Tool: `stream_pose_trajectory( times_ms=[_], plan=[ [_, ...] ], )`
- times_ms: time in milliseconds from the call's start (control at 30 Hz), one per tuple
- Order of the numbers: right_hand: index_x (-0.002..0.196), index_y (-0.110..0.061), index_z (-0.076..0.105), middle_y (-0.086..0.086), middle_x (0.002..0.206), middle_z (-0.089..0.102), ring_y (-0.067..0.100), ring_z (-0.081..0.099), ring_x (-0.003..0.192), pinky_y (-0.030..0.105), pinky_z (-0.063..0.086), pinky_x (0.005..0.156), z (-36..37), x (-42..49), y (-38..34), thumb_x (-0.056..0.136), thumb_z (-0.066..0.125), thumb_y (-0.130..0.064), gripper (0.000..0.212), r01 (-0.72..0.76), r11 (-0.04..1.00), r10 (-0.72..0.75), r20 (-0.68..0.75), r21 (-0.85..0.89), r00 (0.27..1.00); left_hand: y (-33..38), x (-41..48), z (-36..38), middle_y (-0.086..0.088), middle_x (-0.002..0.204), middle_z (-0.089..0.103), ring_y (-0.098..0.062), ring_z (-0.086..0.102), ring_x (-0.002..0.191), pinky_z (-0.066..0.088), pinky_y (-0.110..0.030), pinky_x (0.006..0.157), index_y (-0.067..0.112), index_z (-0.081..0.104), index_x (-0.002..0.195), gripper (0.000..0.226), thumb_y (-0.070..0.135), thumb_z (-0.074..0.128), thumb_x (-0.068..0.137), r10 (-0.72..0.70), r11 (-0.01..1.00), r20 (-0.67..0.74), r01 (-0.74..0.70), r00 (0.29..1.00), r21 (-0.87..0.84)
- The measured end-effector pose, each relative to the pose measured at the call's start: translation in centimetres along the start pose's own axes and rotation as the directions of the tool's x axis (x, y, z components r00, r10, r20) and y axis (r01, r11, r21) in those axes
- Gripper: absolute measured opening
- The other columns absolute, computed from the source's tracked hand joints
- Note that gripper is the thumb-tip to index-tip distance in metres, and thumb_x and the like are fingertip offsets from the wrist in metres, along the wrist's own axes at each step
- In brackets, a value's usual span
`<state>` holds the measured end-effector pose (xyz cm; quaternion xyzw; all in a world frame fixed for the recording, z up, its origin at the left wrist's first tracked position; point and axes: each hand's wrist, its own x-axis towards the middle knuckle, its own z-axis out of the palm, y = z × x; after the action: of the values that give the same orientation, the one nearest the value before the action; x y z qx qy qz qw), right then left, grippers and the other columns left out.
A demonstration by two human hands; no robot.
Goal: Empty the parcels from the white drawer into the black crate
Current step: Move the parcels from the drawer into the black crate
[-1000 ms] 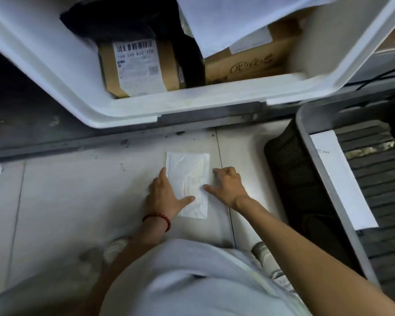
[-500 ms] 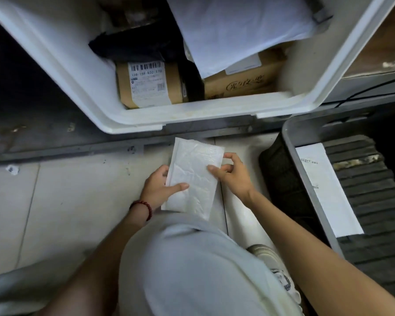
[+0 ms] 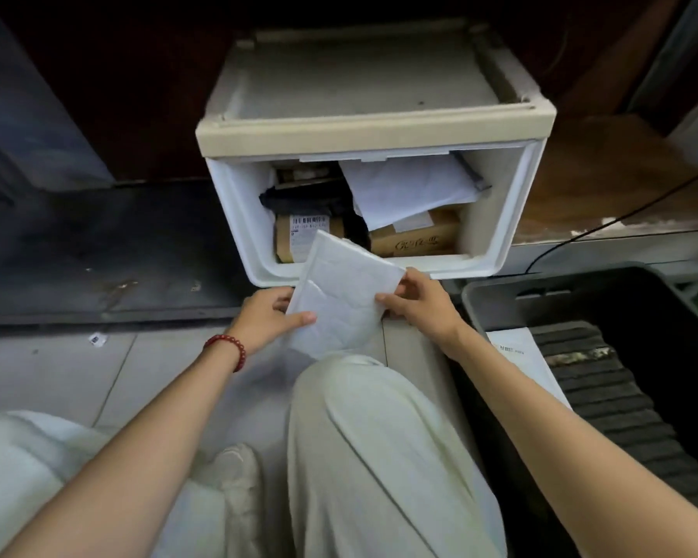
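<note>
I hold a flat white padded parcel (image 3: 341,300) in the air in front of the white drawer (image 3: 496,231), tilted, over my knee. My left hand (image 3: 269,318) grips its left edge, thumb on top; my right hand (image 3: 418,298) grips its right edge. Inside the pulled-out drawer lie a brown box with a barcode label (image 3: 295,235), a second brown box (image 3: 418,239), a black bag (image 3: 299,197) and a large white mailer (image 3: 408,187). The black crate (image 3: 496,294) stands at the right and holds a white parcel (image 3: 522,362) and a dark ribbed object (image 3: 605,392).
The drawer's beige housing (image 3: 371,126) sits on a dark ledge (image 3: 97,251). A black cable (image 3: 605,223) runs behind the crate. My light trouser legs (image 3: 379,449) and a shoe (image 3: 238,473) fill the tiled floor below. A paper scrap (image 3: 96,339) lies left.
The white parcel lay flat on the floor under both hands; both hands have lifted it off the tiles and raised it towards the drawer front. The view has tilted up.
</note>
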<state>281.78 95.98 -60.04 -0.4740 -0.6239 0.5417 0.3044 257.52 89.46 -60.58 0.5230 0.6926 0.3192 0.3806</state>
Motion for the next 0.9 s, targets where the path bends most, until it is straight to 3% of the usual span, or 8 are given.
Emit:
stream_pose_trajectory(
  times_ms=[167,300,400,500,600,733,833,900],
  plan=[
    [0.092,-0.014,0.064,-0.004,0.074,0.056,0.003,0.051,0.055,0.011,0.040,0.049,-0.2,-1.4,-5.0,0.089,0.068,-0.016,0.006,0.089,0.996,-0.090,-0.010,-0.031,0.996,3.3,-2.4,-2.7,0.009,0.091,0.070,-0.005,0.064,0.085,0.049,-0.017,0.072,0.019,0.068,0.100,0.021,0.028,0.073,0.083,0.119,0.987,-0.104,-0.106,0.987,0.119],
    [0.101,-0.010,0.066,-0.003,0.079,0.059,0.009,0.046,0.059,0.024,0.041,0.052,0.0,-1.1,-7.8,0.088,0.068,-0.026,0.021,0.085,0.992,-0.091,-0.066,-0.088,0.994,5.1,-3.9,-5.1,0.017,0.066,0.062,-0.003,0.057,0.068,0.044,-0.021,0.059,0.026,0.065,0.083,0.024,0.050,0.065,0.084,0.157,0.962,-0.233,-0.095,0.960,0.256],
    [0.094,-0.011,0.062,0.001,0.073,0.056,0.010,0.043,0.053,0.024,0.039,0.050,1.1,-1.0,-9.7,0.087,0.064,-0.019,0.011,0.059,0.997,-0.053,-0.125,0.044,0.991,5.6,-4.9,-6.7,0.015,0.078,0.070,-0.008,0.064,0.080,0.053,-0.031,0.071,0.027,0.066,0.086,0.032,0.058,0.062,0.082,0.177,0.957,-0.373,-0.070,0.911,0.283],
    [0.088,-0.018,0.055,0.001,0.076,0.065,0.012,0.056,0.055,0.025,0.049,0.052,2.4,-1.4,-10.9,0.090,0.053,-0.014,0.005,0.007,0.965,0.003,-0.039,0.263,0.999,5.9,-6.3,-6.8,0.016,0.081,0.069,-0.009,0.065,0.081,0.055,-0.035,0.074,0.027,0.064,0.087,0.026,0.053,0.061,0.085,0.197,0.954,-0.439,-0.068,0.877,0.292],
    [0.090,-0.018,0.057,0.000,0.092,0.072,0.019,0.068,0.078,0.030,0.056,0.055,2.7,-2.0,-10.3,0.098,0.038,-0.025,0.022,-0.111,0.894,0.094,0.061,0.434,0.994,5.8,-7.6,-6.0,0.017,0.082,0.066,-0.006,0.063,0.079,0.056,-0.035,0.074,0.028,0.063,0.087,0.019,0.046,0.062,0.086,0.203,0.948,-0.451,-0.060,0.869,0.311],
    [0.095,-0.017,0.058,0.004,0.090,0.069,0.020,0.070,0.078,0.033,0.057,0.056,1.8,-2.8,-6.6,0.102,0.028,-0.048,0.044,-0.200,0.813,0.201,0.059,0.547,0.978,4.7,-8.3,-4.5,0.017,0.088,0.068,-0.004,0.064,0.088,0.056,-0.035,0.079,0.032,0.067,0.081,0.007,0.039,0.070,0.081,0.211,0.948,-0.364,-0.099,0.907,0.303],
    [0.097,-0.013,0.059,0.004,0.090,0.072,0.020,0.070,0.084,0.029,0.057,0.058,1.2,-3.4,-4.4,0.093,0.039,-0.063,0.055,-0.267,0.780,0.270,0.080,0.566,0.960,4.2,-8.4,-3.6,0.014,0.092,0.067,-0.005,0.063,0.092,0.053,-0.029,0.077,0.034,0.065,0.077,0.008,0.032,0.070,0.081,0.257,0.914,-0.308,-0.126,0.916,0.386],
    [0.111,-0.010,0.059,0.012,0.104,0.065,0.020,0.068,0.087,0.026,0.057,0.059,1.0,-3.4,-4.0,0.090,0.058,-0.047,0.043,-0.267,0.795,0.256,0.099,0.544,0.962,4.1,-8.4,-3.2,0.013,0.093,0.064,-0.006,0.062,0.091,0.053,-0.029,0.074,0.034,0.064,0.076,0.009,0.029,0.070,0.082,0.263,0.899,-0.292,-0.123,0.920,0.421]
  ],
)
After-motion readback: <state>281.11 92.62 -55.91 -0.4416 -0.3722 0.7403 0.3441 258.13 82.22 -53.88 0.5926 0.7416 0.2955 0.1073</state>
